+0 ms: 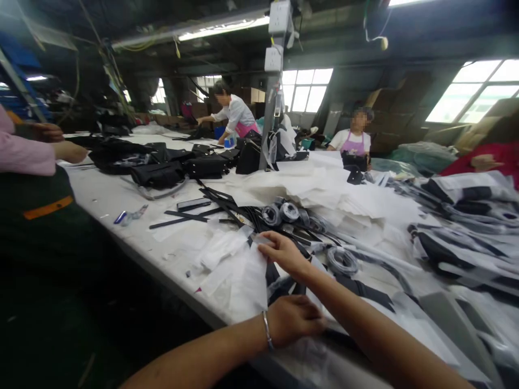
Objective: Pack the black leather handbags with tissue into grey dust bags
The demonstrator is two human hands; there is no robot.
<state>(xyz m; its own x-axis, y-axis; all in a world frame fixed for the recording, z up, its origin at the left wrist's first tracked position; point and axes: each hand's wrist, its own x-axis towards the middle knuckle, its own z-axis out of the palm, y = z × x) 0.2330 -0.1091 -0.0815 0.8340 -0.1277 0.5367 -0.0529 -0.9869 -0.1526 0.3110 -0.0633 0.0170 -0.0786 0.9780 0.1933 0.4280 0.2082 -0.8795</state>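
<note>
My right hand (286, 255) reaches over the table, thumb and forefinger pinching the upper edge of a thin white sheet (249, 275). That sheet looks like tissue paper or thin plastic; I cannot tell which. Lower down, close to the table's near edge, my left hand (294, 322) wears a silver bracelet (267, 330). Its fingers are curled and slightly blurred, and what they hold, if anything, is hidden. Between and beside the hands lies a black piece (272, 274), partly covered by clear plastic. A wrapped coiled strap (343, 261) rests right of my right wrist.
White sheets (320, 186) are heaped mid-table around a metal post (267, 119). Black strips (178, 221) lie left of them, with black bags (158, 174) behind. Wrapped bags (454, 259) crowd the right. A person's pink sleeve (28, 143) is at left; two people stand across the table.
</note>
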